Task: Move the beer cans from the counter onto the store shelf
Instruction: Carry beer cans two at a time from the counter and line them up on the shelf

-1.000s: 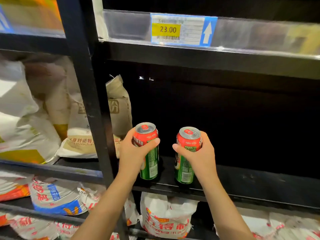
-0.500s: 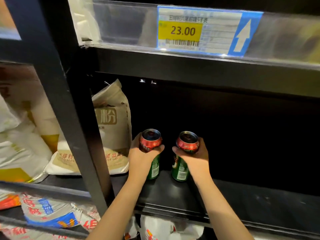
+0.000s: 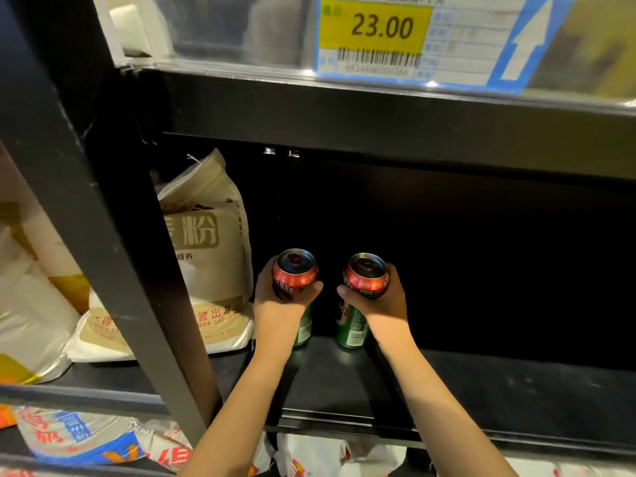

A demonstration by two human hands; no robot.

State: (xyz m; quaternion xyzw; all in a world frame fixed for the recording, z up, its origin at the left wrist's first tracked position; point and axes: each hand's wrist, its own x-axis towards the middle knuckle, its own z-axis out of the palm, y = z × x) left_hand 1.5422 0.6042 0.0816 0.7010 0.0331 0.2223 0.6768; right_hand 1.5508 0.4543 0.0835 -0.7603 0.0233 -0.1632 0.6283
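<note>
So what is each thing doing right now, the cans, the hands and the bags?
Left can: upright on the shelf, gripped near its top.
Right can: upright on the shelf, gripped near its top.
Left hand: fingers curled round the left can.
Right hand: fingers curled round the right can.
Flour bag: standing, closed, beside the left hand.
Price tag: fixed on the upper shelf edge, reads 23.00.
</note>
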